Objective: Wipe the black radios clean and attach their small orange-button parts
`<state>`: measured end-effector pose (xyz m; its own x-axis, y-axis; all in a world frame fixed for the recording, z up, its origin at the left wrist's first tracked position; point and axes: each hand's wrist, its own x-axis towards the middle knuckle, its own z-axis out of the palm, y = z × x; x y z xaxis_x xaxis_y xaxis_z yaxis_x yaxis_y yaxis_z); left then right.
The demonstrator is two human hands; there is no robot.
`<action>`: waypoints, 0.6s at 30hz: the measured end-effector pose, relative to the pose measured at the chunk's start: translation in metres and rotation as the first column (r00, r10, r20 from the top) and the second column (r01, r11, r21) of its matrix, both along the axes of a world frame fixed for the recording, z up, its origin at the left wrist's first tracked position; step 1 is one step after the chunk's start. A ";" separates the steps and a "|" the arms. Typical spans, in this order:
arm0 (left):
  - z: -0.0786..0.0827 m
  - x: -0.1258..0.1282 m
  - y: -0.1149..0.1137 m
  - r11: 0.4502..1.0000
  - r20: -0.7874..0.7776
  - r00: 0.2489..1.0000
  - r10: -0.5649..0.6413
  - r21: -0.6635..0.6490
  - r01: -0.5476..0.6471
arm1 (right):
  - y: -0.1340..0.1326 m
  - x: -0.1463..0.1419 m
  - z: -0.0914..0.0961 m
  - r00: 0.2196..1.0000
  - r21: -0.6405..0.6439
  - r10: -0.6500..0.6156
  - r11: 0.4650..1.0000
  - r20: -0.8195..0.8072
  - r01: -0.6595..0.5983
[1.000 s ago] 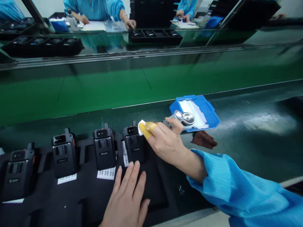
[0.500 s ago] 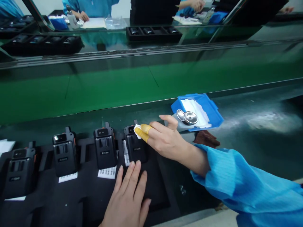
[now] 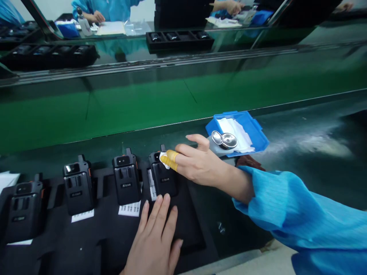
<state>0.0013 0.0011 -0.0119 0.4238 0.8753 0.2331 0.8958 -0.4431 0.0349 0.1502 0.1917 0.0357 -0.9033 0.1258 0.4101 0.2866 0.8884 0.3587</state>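
Several black handheld radios stand upright in a black foam tray [image 3: 94,244]. My right hand [image 3: 197,162], with yellow finger cots, pinches a small white wipe [image 3: 164,159] against the top of the rightmost radio [image 3: 162,176]. My left hand [image 3: 156,238] lies flat with fingers spread on the foam tray, its fingertips just below that radio. The neighbouring radio [image 3: 125,180] reads "Riton", and a white barcode label [image 3: 129,209] lies in front of it.
A blue tray [image 3: 256,131] holding white wipes and a small metal dish [image 3: 226,140] sits right of my right hand, a brown cloth [image 3: 249,162] just below it. A green conveyor belt [image 3: 114,107] runs behind. Other people in blue coats work at the far side.
My right hand has slid the wipe a little leftward over the top of the rightmost radio. The left hand stays flat on the foam tray.
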 end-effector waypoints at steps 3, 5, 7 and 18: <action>0.000 0.000 0.000 1.000 0.024 1.000 0.010 0.011 -0.010 | -0.004 0.003 0.004 0.999 0.029 -0.032 0.999 0.005 0.032; -0.001 0.000 0.001 1.000 0.042 0.999 0.011 0.015 -0.012 | -0.008 0.001 0.004 0.994 0.060 -0.106 0.992 -0.027 0.108; -0.002 0.000 0.001 1.000 0.057 0.998 0.003 0.008 -0.003 | -0.012 -0.004 0.001 0.981 0.068 -0.177 0.981 -0.077 0.182; -0.004 0.000 0.000 1.000 0.008 1.000 -0.006 0.018 0.005 | -0.021 -0.015 -0.015 0.958 0.005 -0.239 0.970 -0.158 0.243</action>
<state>0.0016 0.0010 -0.0162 0.4267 0.8685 0.2524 0.8931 -0.4486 0.0338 0.1356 0.1706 0.0212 -0.7726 0.3205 0.5480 0.5450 0.7776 0.3136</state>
